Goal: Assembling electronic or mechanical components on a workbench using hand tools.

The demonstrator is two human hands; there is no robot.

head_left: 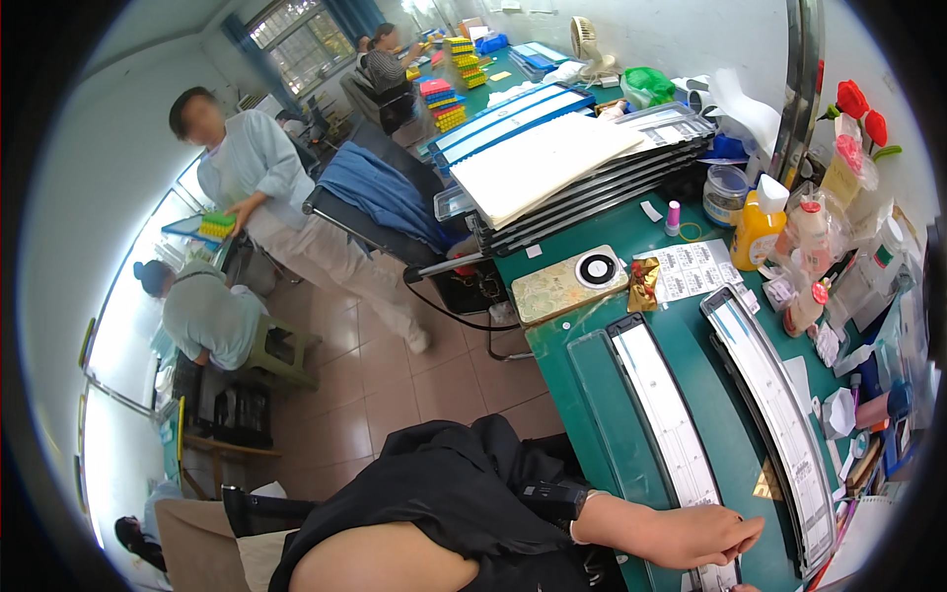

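Note:
My left hand (702,536) reaches over the lower end of a long white strip panel (663,414) with dark end pieces. Its fingers are bent and closed together; whatever they may hold is too small to make out. Only a sliver of what looks like my right hand (745,588) shows at the bottom edge, its fingers out of sight. A second long panel (767,414), white with a black frame, lies to the right. Between the two, a small gold piece (766,481) rests on the green table (710,395). Left of the first panel lies a clear strip cover (614,414).
A patterned box (557,286) and a gold wrapper (644,281) lie beyond the panels. Stacked frames (592,202) carry white sheets (538,163). Bottles (760,222) and clutter line the right wall. A person (261,178) holding a tray stands at left.

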